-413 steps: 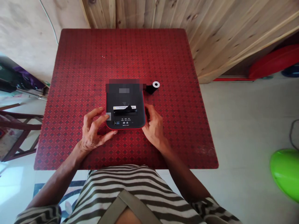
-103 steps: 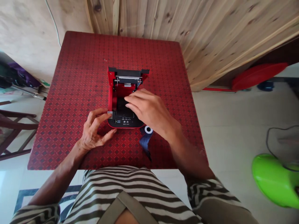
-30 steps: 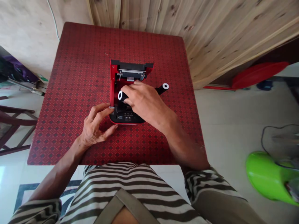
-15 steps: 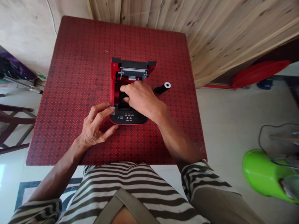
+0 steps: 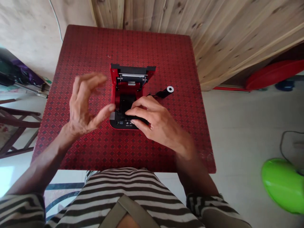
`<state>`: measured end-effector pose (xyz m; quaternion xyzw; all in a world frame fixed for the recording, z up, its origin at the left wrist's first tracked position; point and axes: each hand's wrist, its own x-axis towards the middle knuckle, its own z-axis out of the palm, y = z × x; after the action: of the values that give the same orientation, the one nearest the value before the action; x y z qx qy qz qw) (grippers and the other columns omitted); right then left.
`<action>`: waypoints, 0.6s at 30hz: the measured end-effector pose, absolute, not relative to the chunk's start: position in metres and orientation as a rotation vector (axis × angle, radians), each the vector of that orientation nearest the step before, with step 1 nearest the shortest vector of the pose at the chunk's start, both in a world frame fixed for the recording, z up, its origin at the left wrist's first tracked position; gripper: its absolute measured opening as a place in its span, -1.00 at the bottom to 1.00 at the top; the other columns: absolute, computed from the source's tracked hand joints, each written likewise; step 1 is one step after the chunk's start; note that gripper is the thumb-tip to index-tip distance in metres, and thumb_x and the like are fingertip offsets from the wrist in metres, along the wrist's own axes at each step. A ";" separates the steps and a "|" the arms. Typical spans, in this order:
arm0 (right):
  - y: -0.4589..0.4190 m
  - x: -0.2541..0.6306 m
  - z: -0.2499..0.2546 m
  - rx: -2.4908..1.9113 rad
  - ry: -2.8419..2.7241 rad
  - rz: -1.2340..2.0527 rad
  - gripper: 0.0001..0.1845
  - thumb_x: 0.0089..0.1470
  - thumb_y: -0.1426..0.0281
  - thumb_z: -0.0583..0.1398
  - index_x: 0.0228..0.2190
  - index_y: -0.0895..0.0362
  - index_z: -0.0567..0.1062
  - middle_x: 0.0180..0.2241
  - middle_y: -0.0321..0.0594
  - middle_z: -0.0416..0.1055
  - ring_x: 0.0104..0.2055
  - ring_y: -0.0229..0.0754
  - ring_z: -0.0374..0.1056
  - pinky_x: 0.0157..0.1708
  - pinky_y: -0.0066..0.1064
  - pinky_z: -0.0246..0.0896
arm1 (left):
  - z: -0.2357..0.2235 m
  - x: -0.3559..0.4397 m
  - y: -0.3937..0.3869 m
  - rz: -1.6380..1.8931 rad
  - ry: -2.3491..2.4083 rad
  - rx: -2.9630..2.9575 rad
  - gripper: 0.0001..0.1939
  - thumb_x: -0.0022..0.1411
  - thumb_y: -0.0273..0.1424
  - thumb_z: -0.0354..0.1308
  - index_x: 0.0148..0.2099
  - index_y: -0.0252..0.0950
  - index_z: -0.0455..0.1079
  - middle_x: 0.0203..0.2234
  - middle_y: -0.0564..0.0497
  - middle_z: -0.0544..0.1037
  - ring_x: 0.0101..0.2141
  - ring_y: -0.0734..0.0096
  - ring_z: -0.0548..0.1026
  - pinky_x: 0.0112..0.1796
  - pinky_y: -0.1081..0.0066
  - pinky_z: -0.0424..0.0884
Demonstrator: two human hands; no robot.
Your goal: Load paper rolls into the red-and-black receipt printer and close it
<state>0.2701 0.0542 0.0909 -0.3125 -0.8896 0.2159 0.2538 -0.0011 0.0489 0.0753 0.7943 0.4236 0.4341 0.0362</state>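
A red and black printer [image 5: 112,95] stands on the table with its lid raised, showing a roller and metal bar inside. Dark material [image 5: 127,101] lies in its compartment. My right hand [image 5: 156,118] is over the printer's front edge, thumb and fingers closed about a narrow black piece [image 5: 140,118] whose kind I cannot make out; it covers part of the front panel. Left of the printer, my left hand [image 5: 82,103] is raised with fingers spread and holds nothing; its fingertips are blurred. Right of the printer lies a black roll with a white-ringed end [image 5: 169,89].
The table [image 5: 83,152] has a red patterned cover. Plank walls [image 5: 154,14] rise behind it. A wooden chair [image 5: 16,122] stands at the left. On the floor to the right are a green plastic object [image 5: 280,186] and a large red one [image 5: 273,74].
My left hand has let go of the printer's front left corner and risen up and left, opening. My right hand has come out of the compartment toward the front edge, uncovering the inside.
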 end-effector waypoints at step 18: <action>0.016 0.258 0.061 -0.925 -2.272 -0.035 -0.73 0.42 0.59 0.19 -0.12 0.12 0.69 -0.24 -0.17 0.66 -0.25 -0.13 0.46 -0.22 -0.27 0.49 | 0.049 0.001 0.048 0.836 1.045 2.601 -0.09 0.25 0.40 0.17 0.39 -0.08 0.44 0.24 -0.20 0.55 0.31 -0.21 0.49 0.34 -0.25 0.42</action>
<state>0.2580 0.0157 0.0612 -0.3550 -0.8717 -0.0133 0.3375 0.0009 0.0482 0.0487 0.8841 0.3550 0.2841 0.1079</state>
